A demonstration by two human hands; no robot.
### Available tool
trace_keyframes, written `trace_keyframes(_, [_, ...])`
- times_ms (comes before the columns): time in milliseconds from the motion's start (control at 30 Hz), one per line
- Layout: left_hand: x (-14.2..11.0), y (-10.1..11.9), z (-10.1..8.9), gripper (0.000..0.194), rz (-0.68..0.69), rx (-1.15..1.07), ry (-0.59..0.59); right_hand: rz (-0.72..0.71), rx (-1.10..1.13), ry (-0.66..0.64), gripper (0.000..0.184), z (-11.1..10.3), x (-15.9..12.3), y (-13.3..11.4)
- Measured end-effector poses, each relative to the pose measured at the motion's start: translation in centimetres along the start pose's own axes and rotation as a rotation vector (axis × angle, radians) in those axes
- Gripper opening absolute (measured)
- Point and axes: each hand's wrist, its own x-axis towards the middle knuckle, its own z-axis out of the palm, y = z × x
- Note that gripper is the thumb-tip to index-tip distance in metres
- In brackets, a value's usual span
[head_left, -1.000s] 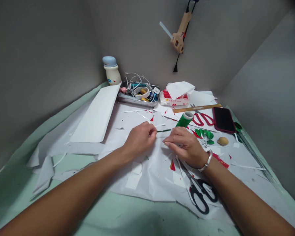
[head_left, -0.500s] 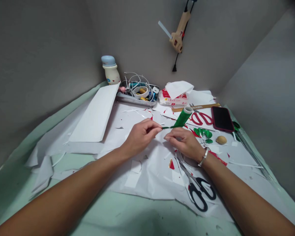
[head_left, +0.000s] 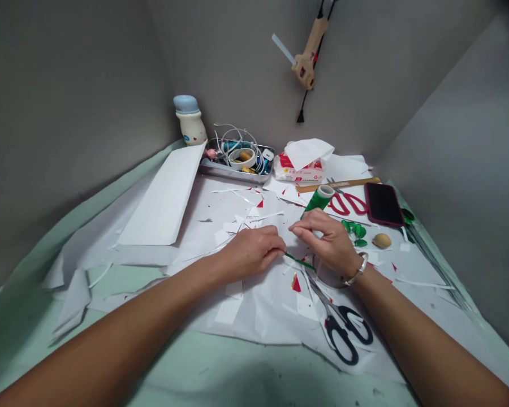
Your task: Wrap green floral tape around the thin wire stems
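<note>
My left hand (head_left: pixel 261 249) pinches one end of a thin green stem (head_left: pixel 299 260), which slants down to the right beneath my other hand. My right hand (head_left: pixel 322 233) is closed in a pinch above the stem and apart from it; anything between its fingertips is too small to make out. Just behind its knuckles stands a spool of green thread (head_left: pixel 319 199), its lower part hidden. Black-handled scissors (head_left: pixel 337 322) lie below my right wrist, near a white ring-shaped roll (head_left: pixel 326 277) partly covered by the hand. Green leaf-like pieces (head_left: pixel 356 230) lie to the right.
At the back are a metal tray (head_left: pixel 237 173) of cords and spools, a tissue pack (head_left: pixel 299 168), a ruler (head_left: pixel 348 183), red scissors (head_left: pixel 350 203) and a phone (head_left: pixel 384 204). A bottle (head_left: pixel 190 124) stands behind folded white paper (head_left: pixel 161 198). A glue gun (head_left: pixel 307 56) hangs above.
My left hand has moved down and toward me with the green stem, which now slants lower. My right hand has shifted slightly right, its pinched fingers lifted, covering more of the spool.
</note>
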Motion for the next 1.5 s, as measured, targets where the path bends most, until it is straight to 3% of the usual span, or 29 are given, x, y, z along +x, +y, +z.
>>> trace_keyframes(67, [0.0,0.3,-0.3,0.019,0.035,-0.11,0.022,0.067,-0.002,0.029,0.015,0.0,0.0,0.6])
trace_keyframes(200, [0.3,0.6,-1.2,0.016,-0.052,-0.283,0.219,0.13,-0.025,-0.032,0.016,0.5,-0.1,0.9])
trace_keyframes(400, [0.4,0.0,-1.3,0.017,-0.346,-0.218,0.495,-0.062,-0.11,-0.218,0.015,1.3,-0.4,-0.4])
trace_keyframes(467, [0.4,-0.5,-1.0,0.016,-0.374,-0.101,0.476,-0.129,-0.142,-0.228,0.015,1.3,-0.6,-0.8])
trace_keyframes(567, [0.3,-0.8,-0.4,0.017,-0.344,0.043,0.344,-0.176,-0.153,-0.177,0.016,0.9,-0.6,-1.1])
trace_keyframes(700, [0.1,-0.5,0.0,0.019,-0.167,0.075,0.127,-0.089,-0.094,-0.055,0.017,0.2,-0.3,-0.9])
trace_keyframes(800, [0.1,0.2,-0.3,0.019,-0.011,-0.067,0.008,-0.013,-0.025,0.002,0.017,-0.1,-0.1,-0.2])
trace_keyframes(900, [0.1,0.7,-1.0,0.017,0.007,-0.275,0.066,0.043,0.012,-0.015,0.018,0.0,0.0,0.4])
trace_keyframes(1033, [0.3,0.8,-1.6,0.018,-0.182,-0.393,0.299,0.009,-0.034,-0.092,0.016,0.7,-0.2,0.3])
trace_keyframes(1200, [0.4,-0.2,-1.3,0.019,-0.39,-0.258,0.481,-0.127,-0.14,-0.218,0.015,1.2,-0.7,-0.7])
trace_keyframes(1333, [0.3,-0.9,-0.6,0.018,-0.35,-0.027,0.393,-0.178,-0.156,-0.171,0.016,0.9,-0.7,-1.1])
trace_keyframes(1500, [0.1,-0.3,0.1,0.019,-0.134,0.034,0.12,-0.08,-0.08,-0.043,0.016,0.1,-0.3,-0.8])
